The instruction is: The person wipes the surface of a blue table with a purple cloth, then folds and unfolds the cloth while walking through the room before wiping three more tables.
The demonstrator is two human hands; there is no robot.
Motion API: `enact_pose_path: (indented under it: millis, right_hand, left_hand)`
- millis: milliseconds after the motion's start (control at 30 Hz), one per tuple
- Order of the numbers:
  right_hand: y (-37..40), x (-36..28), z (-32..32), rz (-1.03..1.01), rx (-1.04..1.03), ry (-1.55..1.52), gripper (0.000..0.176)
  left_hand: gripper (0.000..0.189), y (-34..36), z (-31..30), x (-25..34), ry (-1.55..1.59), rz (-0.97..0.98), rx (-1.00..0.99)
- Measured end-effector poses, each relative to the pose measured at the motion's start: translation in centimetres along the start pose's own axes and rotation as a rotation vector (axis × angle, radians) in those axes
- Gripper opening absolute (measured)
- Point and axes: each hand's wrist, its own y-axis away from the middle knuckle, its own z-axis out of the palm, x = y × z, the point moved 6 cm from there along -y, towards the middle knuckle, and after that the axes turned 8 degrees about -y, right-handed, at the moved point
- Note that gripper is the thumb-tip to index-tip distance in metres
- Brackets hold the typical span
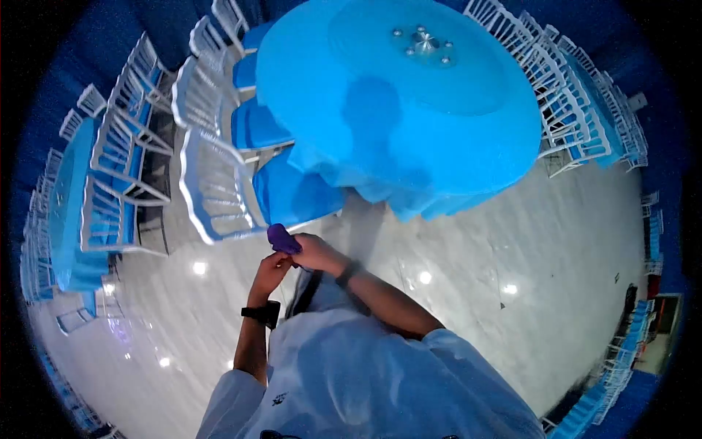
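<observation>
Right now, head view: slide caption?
Right hand holds purple object, left hand touching it, before blue-clothed table and white chairs.

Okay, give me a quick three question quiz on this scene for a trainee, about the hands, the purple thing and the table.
1. True or false: the purple thing lies on the table.
2. The table's cloth is: A red, B blue, C white.
3. What is worn on the wrist behind both the left hand and the right hand?
Key: 1 false, it is up at the hands, with the right hand closed on it; 2 B; 3 a black band.
</observation>
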Motion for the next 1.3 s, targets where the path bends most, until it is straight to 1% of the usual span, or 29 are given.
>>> enact_pose_path:
  millis: [67, 100, 167, 200, 233, 267, 333, 367, 400, 467, 533, 600, 667, 700, 733, 767, 800, 833, 867, 900, 933, 967, 1000, 1067, 1133, 1167, 1200, 1267, 1300]
  right_hand:
    - [0.3, -1.3, -3.7, -0.157, 0.081, -0.17, 0.038]
    - [0.3, -1.0, -5.6, -0.178, 0.166, -0.201, 0.037]
    - [-0.1, 0.9, -9.2, -0.17, 0.283, -0.24, 0.036]
    - [-0.5, 2.9, -11.2, -0.132, 0.395, -0.222, 0.035]
    - [0.1, 5.5, -12.5, -0.069, 0.502, -0.2, 0.033]
    - [0.6, 7.4, -14.3, -0.124, 0.615, -0.343, 0.029]
    - [2.5, 9.5, -18.8, 0.01, 0.709, -0.385, 0.026]
    - [3.9, 8.7, -22.1, 0.076, 0.719, -0.149, 0.02]
    - [4.6, 13.0, -24.5, 0.018, 0.754, -0.456, 0.019]
    - [7.2, 11.4, -30.9, 0.128, 0.819, -0.061, 0.022]
    - [9.5, 11.5, -36.0, 0.255, 0.939, -0.057, 0.022]
    - [12.4, 12.5, -39.2, 0.2, 1.088, 0.027, 0.029]
    - [15.4, 15.2, -41.2, 0.282, 1.143, 0.135, 0.034]
    - [16.3, 17.2, -41.9, 0.36, 1.098, 0.211, 0.044]
    - [16.3, 17.8, -42.0, 0.36, 1.102, 0.204, 0.044]
    - [16.5, 18.9, -41.8, 0.476, 1.088, 0.225, 0.05]
    - [16.1, 19.9, -41.7, 0.586, 1.068, 0.246, 0.057]
    - [15.2, 20.7, -41.8, 0.55, 1.046, 0.175, 0.07]
    - [14.7, 21.5, -41.7, 0.546, 1.044, 0.154, 0.07]
    - [13.1, 19.4, -41.9, 0.417, 1.029, 0.405, 0.069]
    - [11.9, 18.0, -41.7, 0.291, 1.011, 0.65, 0.069]
    - [10.0, 18.1, -40.9, 0.26, 0.882, 0.758, 0.067]
    - [9.5, 17.2, -40.3, 0.275, 0.913, 0.73, 0.067]
    - [7.1, 15.8, -38.6, 0.547, 0.482, 0.759, 0.051]
    - [5.9, 19.0, -36.9, 0.518, 0.455, 0.839, 0.035]
    - [6.3, 17.6, -36.6, 0.313, 0.524, 0.941, 0.025]
    - [6.5, 16.5, -37.4, 0.407, 0.501, 0.688, 0.025]
    - [8.0, 17.2, -37.0, 0.336, 0.495, 0.71, 0.019]
    - [9.5, 17.8, -36.2, 0.363, 0.528, 0.683, 0.019]
  left_hand:
    - [0.012, -3.7, 0.8, -2.6, 0.114, 0.037, 0.034]
    - [0.012, -5.6, 0.8, -2.2, 0.103, 0.049, 0.009]
    - [0.013, -9.3, 1.0, -2.2, 0.024, -0.009, 0.093]
    - [0.017, -11.3, 1.2, -2.1, -0.122, 0.019, 0.138]
    - [0.019, -13.0, 2.1, -0.1, -0.234, 0.014, 0.104]
    - [0.022, -15.4, 3.3, 2.6, -0.329, 0.019, 0.081]
    - [0.022, -20.9, 7.2, 4.2, -0.459, 0.242, 0.157]
    - [0.02, -23.2, 9.5, 6.0, -0.437, 0.241, 0.116]
    - [0.017, -25.1, 11.4, 7.7, -0.426, 0.23, 0.077]
    - [0.013, -28.3, 15.2, 9.6, -0.397, 0.333, 0.136]
    - [0.014, -31.3, 18.7, 10.7, -0.353, 0.251, 0.103]
    - [0.02, -33.4, 21.6, 10.9, -0.381, 0.242, 0.047]
    - [0.026, -33.7, 24.2, 11.3, -0.407, 0.223, -0.038]
    - [0.033, -34.2, 25.1, 11.3, -0.553, 0.193, -0.088]
    - [0.04, -35.0, 25.4, 11.3, -0.704, 0.166, -0.131]
    - [0.049, -34.7, 25.6, 11.6, -0.829, 0.18, -0.123]
    - [0.049, -34.7, 25.6, 11.8, -0.841, 0.181, -0.118]
    - [0.049, -34.6, 25.4, 11.9, -0.934, 0.162, -0.102]
    - [0.049, -34.5, 25.0, 11.7, -1.032, 0.141, -0.091]
    - [0.049, -34.6, 24.6, 11.2, -1.038, 0.138, -0.037]
    - [0.049, -34.8, 24.4, 10.3, -1.064, 0.145, -0.053]
    - [0.046, -35.2, 23.9, 9.0, -1.048, 0.078, -0.11]
    - [0.044, -35.5, 23.5, 7.8, -1.034, 0.018, -0.165]
    - [0.041, -35.3, 22.4, 7.3, -1.07, 0.073, -0.145]
    - [0.044, -35.1, 21.3, 6.8, -0.971, -0.094, -0.22]
    - [0.049, -34.9, 21.2, 7.8, -1.02, -0.153, -0.178]
    - [0.055, -34.5, 21.4, 8.7, -1.065, -0.213, -0.142]
    - [0.061, -34.0, 24.9, 8.8, -1.027, -0.084, -0.105]
    - [0.067, -33.2, 26.7, 8.4, -0.963, 0.01, -0.064]
